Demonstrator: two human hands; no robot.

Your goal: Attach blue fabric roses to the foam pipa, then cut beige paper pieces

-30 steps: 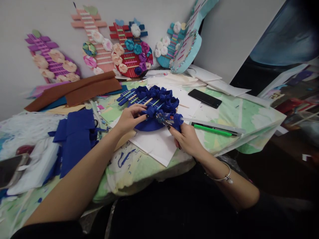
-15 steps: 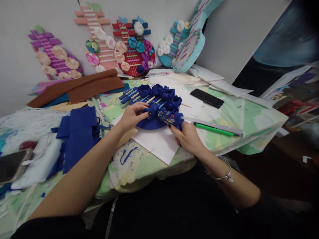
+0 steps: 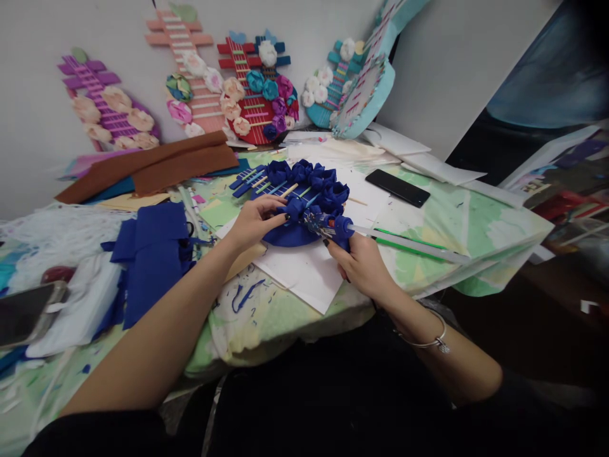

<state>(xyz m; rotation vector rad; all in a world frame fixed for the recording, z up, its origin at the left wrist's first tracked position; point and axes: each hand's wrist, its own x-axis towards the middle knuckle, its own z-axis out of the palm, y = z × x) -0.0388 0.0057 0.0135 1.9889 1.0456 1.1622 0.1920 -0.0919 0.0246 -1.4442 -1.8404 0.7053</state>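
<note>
A blue guitar-shaped felt craft (image 3: 290,235) with several dark blue fabric roses (image 3: 314,181) lies on white paper (image 3: 304,273) in the middle of the table. My left hand (image 3: 254,221) pinches a blue rose (image 3: 294,208) at the craft's edge, fingers closed on it. My right hand (image 3: 359,263) grips a blue glue gun (image 3: 333,225), its nozzle pointing left at that rose and a clear glue stick (image 3: 409,244) sticking out to the right.
Finished felt guitars (image 3: 252,95) in purple, pink, red and teal lean on the wall. Brown felt sheets (image 3: 152,168) and blue fabric (image 3: 152,254) lie left. A black phone (image 3: 397,188) and a green pen (image 3: 404,241) lie right; another phone (image 3: 23,314) sits far left.
The view has shifted slightly, so everything sits a bit lower and to the right. Both hands stay at the craft's edge; the glue gun keeps its place against the rose.
</note>
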